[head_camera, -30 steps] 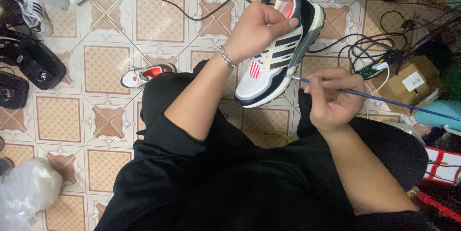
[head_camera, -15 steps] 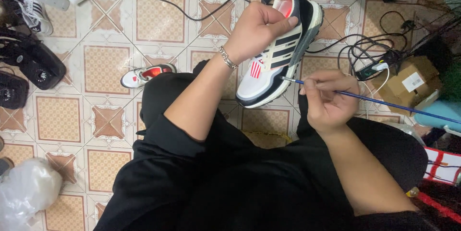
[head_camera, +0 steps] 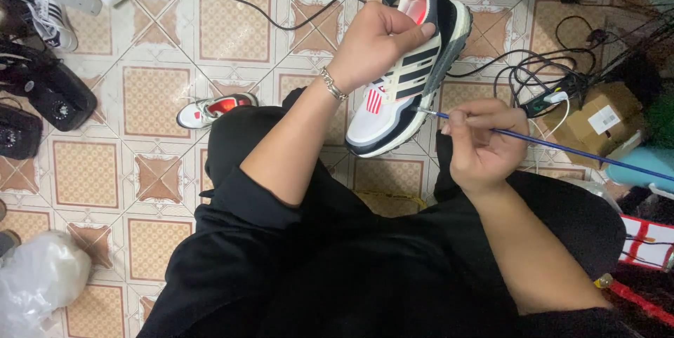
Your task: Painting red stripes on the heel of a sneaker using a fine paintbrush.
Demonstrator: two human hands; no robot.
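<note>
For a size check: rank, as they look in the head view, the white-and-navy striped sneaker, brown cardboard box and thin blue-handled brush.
1. White-and-navy striped sneaker, though held nearest the camera.
2. Brown cardboard box.
3. Thin blue-handled brush: long but very slim.

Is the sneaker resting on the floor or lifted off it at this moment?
Lifted. The left hand grips the sneaker at its collar, holding it tilted above the tiled floor, while the right hand points a thin blue brush at its side.

White sneaker [head_camera: 404, 85] with black stripes and red accents; blue brush [head_camera: 562, 148]; tan-patterned floor tiles [head_camera: 154, 99].
</note>
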